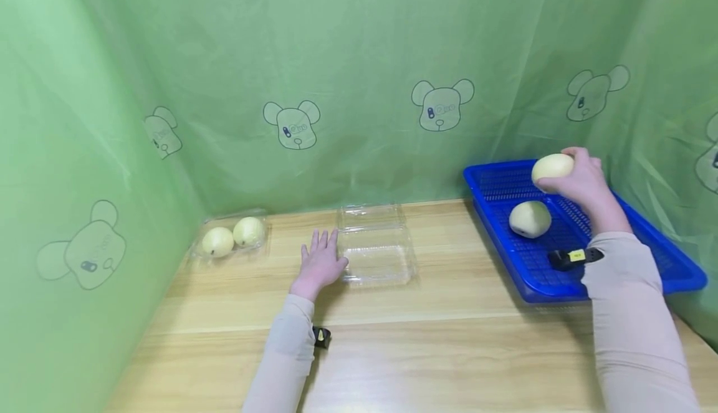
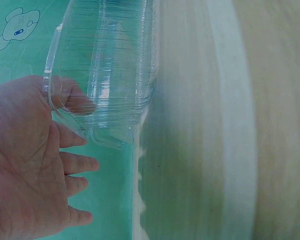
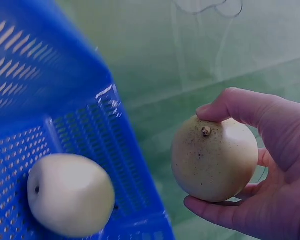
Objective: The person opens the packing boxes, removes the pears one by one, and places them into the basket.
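Observation:
My right hand (image 1: 583,179) grips a pale yellow pear (image 1: 553,170) above the far part of a blue plastic basket (image 1: 505,254). Thumb and fingers wrap its sides, and the right wrist view shows its stem and speckled skin (image 3: 212,160). A second pear (image 1: 530,219) lies in the basket. My left hand (image 1: 318,262), fingers spread, is at the left side of a clear plastic clamshell box (image 1: 376,263) with its lid folded back. In the left wrist view the thumb shows through the box wall (image 2: 105,80); whether it presses the plastic I cannot tell.
At the table's far left, another clear box (image 1: 263,238) holds two pears (image 1: 217,242). A green curtain (image 1: 359,58) with mouse-head drawings hangs behind and at both sides. The wooden table (image 1: 426,351) stretches toward me.

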The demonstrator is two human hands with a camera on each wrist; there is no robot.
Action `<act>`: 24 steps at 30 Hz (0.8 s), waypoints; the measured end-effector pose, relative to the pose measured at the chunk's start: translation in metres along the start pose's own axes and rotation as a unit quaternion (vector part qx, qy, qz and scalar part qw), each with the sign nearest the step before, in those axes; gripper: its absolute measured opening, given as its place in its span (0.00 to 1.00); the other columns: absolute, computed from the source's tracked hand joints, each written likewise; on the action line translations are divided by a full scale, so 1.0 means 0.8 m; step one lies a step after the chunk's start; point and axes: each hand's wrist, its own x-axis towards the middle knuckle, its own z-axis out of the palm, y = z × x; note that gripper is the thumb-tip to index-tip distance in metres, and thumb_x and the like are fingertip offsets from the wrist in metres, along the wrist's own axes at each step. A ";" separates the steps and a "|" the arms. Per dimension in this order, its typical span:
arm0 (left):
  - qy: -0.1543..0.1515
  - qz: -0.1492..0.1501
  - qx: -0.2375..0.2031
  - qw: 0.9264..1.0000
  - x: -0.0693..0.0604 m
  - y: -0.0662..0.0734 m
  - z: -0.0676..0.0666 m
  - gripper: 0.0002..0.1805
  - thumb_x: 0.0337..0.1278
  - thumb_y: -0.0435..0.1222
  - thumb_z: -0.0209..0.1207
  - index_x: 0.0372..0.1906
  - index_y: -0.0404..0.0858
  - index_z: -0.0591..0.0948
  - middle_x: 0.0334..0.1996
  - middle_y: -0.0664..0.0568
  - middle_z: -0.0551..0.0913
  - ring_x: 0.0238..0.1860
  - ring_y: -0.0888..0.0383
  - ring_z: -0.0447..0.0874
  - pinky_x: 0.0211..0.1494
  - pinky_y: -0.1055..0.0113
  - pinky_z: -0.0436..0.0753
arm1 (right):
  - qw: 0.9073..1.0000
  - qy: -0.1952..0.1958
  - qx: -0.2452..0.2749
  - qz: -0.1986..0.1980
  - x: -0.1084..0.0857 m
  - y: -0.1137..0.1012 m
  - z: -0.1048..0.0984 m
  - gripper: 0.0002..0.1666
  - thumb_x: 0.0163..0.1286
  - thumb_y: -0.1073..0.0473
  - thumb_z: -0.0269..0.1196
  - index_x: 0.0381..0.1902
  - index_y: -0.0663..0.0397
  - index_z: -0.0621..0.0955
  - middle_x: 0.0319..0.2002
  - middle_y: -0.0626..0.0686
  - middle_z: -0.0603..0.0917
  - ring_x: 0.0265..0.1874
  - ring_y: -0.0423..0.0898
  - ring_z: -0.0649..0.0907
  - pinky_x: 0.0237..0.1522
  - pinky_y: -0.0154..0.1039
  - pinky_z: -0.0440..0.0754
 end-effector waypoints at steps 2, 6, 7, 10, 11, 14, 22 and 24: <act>0.001 0.000 -0.001 1.000 0.000 0.000 0.000 0.40 0.65 0.48 0.52 0.77 0.41 0.52 0.77 0.40 0.51 0.79 0.41 0.38 0.77 0.35 0.42 | 1.000 -0.001 -0.001 0.005 0.002 0.009 0.001 0.56 0.59 0.48 0.68 0.73 0.66 0.50 0.62 0.81 0.54 0.54 0.72 0.62 0.50 0.68 0.68; -0.001 0.000 -0.003 1.000 -0.001 -0.001 -0.001 0.40 0.65 0.48 0.52 0.77 0.40 0.52 0.77 0.40 0.51 0.79 0.42 0.38 0.78 0.36 0.42 | 1.000 -0.006 -0.013 0.017 0.003 0.026 0.002 0.56 0.60 0.46 0.67 0.72 0.69 0.51 0.60 0.81 0.54 0.53 0.73 0.62 0.48 0.66 0.68; -0.001 0.000 -0.003 1.000 -0.001 -0.001 -0.001 0.40 0.65 0.48 0.52 0.77 0.40 0.52 0.77 0.40 0.51 0.79 0.42 0.37 0.78 0.36 0.42 | 1.000 -0.007 -0.015 0.020 0.003 0.030 0.002 0.56 0.59 0.46 0.67 0.71 0.70 0.51 0.60 0.81 0.54 0.52 0.73 0.62 0.47 0.66 0.69; -0.003 0.001 -0.003 1.000 -0.002 -0.001 -0.001 0.40 0.65 0.48 0.52 0.77 0.40 0.52 0.77 0.40 0.51 0.79 0.42 0.38 0.78 0.36 0.42 | 1.000 -0.009 -0.015 0.024 0.003 0.038 0.002 0.56 0.59 0.46 0.67 0.71 0.70 0.51 0.60 0.82 0.54 0.51 0.73 0.63 0.45 0.65 0.69; -0.003 0.001 -0.003 1.000 -0.002 0.000 -0.001 0.40 0.65 0.49 0.52 0.77 0.41 0.52 0.77 0.40 0.50 0.79 0.42 0.37 0.78 0.36 0.41 | 1.000 -0.009 -0.013 0.025 0.003 0.041 0.002 0.56 0.59 0.46 0.68 0.71 0.70 0.51 0.59 0.82 0.54 0.51 0.73 0.63 0.45 0.65 0.69; -0.003 0.001 -0.005 1.000 -0.002 0.001 -0.002 0.40 0.65 0.48 0.52 0.77 0.41 0.52 0.78 0.40 0.50 0.80 0.42 0.37 0.78 0.36 0.41 | 1.000 -0.013 -0.008 0.027 0.004 0.047 0.001 0.56 0.60 0.47 0.68 0.70 0.71 0.51 0.59 0.82 0.53 0.50 0.73 0.63 0.45 0.65 0.70; -0.005 -0.001 -0.003 1.000 -0.002 0.001 -0.003 0.40 0.65 0.48 0.52 0.77 0.41 0.52 0.78 0.40 0.50 0.80 0.42 0.37 0.78 0.37 0.41 | 0.998 -0.039 -0.023 0.050 0.007 0.059 0.001 0.56 0.61 0.47 0.66 0.69 0.73 0.49 0.59 0.85 0.51 0.48 0.74 0.63 0.47 0.67 0.70; -0.004 -0.002 -0.004 1.000 -0.002 0.001 -0.003 0.41 0.65 0.48 0.53 0.77 0.41 0.52 0.78 0.40 0.50 0.80 0.42 0.37 0.78 0.37 0.41 | 0.997 -0.047 -0.029 0.051 0.008 0.062 0.003 0.56 0.61 0.47 0.66 0.69 0.74 0.49 0.59 0.86 0.50 0.48 0.75 0.63 0.48 0.69 0.69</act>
